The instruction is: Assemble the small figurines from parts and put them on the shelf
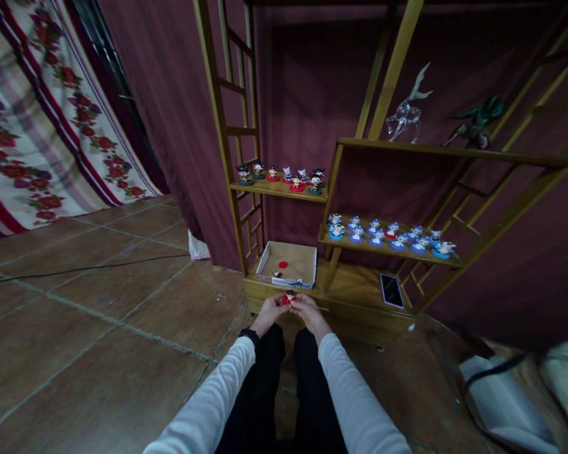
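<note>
Between my two hands is a small red figurine [290, 296] with a black top, held in front of the cabinet's lower ledge. My left hand [271, 311] closes its fingers on the figurine's left side, and my right hand [311, 311] grips it from the right. Just beyond them sits a shallow cardboard box [299, 257] with a white patterned front. Inside it lie a red disc [283, 265] and a small black-haired figurine piece [277, 274].
Several figurines stand on the upper left shelf [274, 187]; several bluish ones line the right shelf [383, 246]. A phone [391, 291] lies on the bottom ledge. Above are a glass deer [407, 113] and a dark green sculpture [480, 120]. A cable [99, 268] crosses the floor.
</note>
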`<move>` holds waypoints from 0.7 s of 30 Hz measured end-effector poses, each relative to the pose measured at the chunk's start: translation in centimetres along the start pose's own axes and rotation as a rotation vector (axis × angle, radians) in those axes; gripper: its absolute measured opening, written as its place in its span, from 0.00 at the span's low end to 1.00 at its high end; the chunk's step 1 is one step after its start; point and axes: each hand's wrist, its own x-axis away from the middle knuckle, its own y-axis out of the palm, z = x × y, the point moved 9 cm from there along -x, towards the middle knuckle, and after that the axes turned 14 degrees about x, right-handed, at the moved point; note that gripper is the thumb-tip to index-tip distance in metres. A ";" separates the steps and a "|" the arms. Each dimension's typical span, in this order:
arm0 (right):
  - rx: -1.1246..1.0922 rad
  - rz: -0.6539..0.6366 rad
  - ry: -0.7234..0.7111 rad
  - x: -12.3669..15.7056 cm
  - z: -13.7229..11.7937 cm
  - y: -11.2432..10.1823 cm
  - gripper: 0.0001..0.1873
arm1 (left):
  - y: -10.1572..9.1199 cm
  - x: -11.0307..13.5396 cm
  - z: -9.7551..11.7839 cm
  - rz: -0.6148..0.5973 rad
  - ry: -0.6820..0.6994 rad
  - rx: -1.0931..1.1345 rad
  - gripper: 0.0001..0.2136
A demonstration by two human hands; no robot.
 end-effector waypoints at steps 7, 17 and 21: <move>-0.026 0.021 0.008 0.6 -0.4 -0.2 0.16 | 1.3 1.5 2.1 0.015 0.224 -0.626 0.14; -0.007 0.014 0.022 0.2 0.1 -0.7 0.18 | 3.8 3.5 3.2 0.009 0.391 -1.395 0.26; 0.006 -0.001 0.012 0.1 0.2 -0.8 0.19 | 4.1 3.9 3.2 0.035 0.428 -1.485 0.26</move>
